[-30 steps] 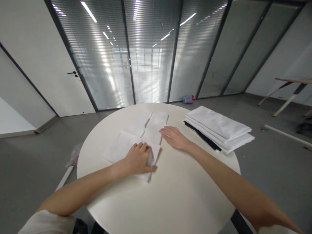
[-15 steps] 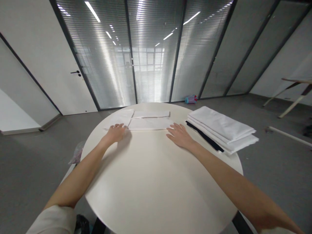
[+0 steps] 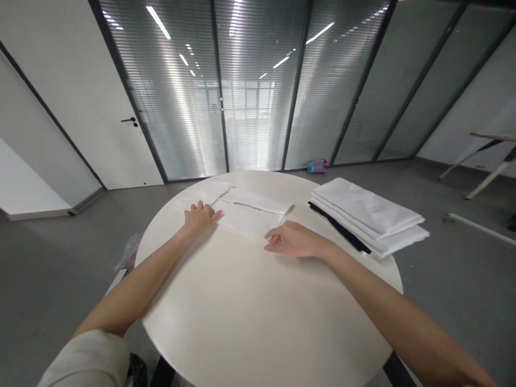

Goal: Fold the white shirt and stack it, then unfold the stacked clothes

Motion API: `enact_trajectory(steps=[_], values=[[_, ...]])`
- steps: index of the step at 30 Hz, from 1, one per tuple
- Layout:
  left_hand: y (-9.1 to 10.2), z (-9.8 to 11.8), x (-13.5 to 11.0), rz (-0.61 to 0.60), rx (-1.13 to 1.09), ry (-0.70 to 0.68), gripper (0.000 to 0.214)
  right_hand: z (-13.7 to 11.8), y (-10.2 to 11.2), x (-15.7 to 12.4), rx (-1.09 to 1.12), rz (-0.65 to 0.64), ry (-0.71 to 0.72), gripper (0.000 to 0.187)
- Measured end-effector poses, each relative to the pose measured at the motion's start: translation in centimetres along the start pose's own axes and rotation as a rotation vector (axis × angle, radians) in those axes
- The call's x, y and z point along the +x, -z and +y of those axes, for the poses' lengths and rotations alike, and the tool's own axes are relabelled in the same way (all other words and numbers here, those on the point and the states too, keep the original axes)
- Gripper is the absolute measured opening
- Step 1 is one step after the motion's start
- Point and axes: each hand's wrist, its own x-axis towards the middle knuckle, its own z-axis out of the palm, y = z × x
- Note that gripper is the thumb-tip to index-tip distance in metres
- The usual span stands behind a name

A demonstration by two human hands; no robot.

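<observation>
A folded white cloth (image 3: 245, 220) lies flat at the far side of the round table, slanting toward me at its right end. A seam or fold line crosses its middle, and one part of it spreads out at the left. On its near left edge rests my left hand (image 3: 199, 217), open, palm down, thumb out to the side. My right hand (image 3: 296, 239) is at the near right corner, with bent fingers and thumb closed on the cloth's edge; the fingertips partly hide the hold.
To the right, a stack of folded white cloths (image 3: 366, 209) sits on the white round table (image 3: 258, 306), a black strip (image 3: 338, 227) under its left side. Beyond the table, a blue and purple container (image 3: 317, 166) lies on the floor by the glass partition.
The cloth's right end has swung toward me, so it now lies slanted. My right hand has come nearer and its fingers have closed; my left hand shifted slightly right, thumb extended.
</observation>
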Motion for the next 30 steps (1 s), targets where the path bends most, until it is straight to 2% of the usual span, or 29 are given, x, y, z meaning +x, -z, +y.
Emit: enact_trajectory(steps=[1,3,5,7,9,12,17,20,23,25,28,30], values=[[0.1,0.0,0.0,0.006,-0.007,0.031,0.075,-0.1,0.1,-0.1,0.12,-0.003,0.044,0.042],[0.0,0.2,-0.2,0.046,-0.023,0.062,0.081,0.5,0.1,0.0,0.19,0.105,0.093,0.041],[-0.3,0.6,-0.3,0.075,-0.043,0.038,0.085,2.2,-0.3,0.4,0.057,0.28,0.049,0.039],[-0.9,1.0,-0.4,0.026,-0.068,-0.001,0.088,4.4,-0.6,0.9,-0.092,0.349,-0.056,0.041],[-1.5,1.2,-0.2,-0.054,-0.083,-0.027,0.093,6.3,-0.8,1.1,-0.138,0.305,-0.14,0.045],[-2.1,0.8,0.4,-0.102,-0.076,-0.11,0.097,7.4,-0.2,0.8,-0.035,0.209,-0.158,0.047],[-2.0,-0.3,1.7,-0.225,-0.151,-0.42,0.092,5.3,1.8,-0.5,0.186,0.272,-0.137,0.042],[-0.7,0.2,1.4,-0.204,-0.21,-0.564,0.083,3.6,2.5,-1.4,0.236,0.169,-0.058,0.034],[1.8,1.3,-0.6,-0.111,-0.26,-0.691,0.06,2.7,2.6,-3.2,0.223,-0.037,0.027,0.028],[3.6,2.0,-2.9,-0.13,-0.319,-0.808,0.047,2.5,2.3,-4.8,0.206,-0.126,0.076,0.03],[5.7,1.9,-7.0,-0.284,-0.404,-0.947,0.065,2.6,1.4,-7.3,0.158,-0.146,0.083,0.043],[6.3,1.2,-9.2,-0.391,-0.424,-0.971,0.073,2.6,0.7,-8.6,0.105,-0.1,0.064,0.044]])
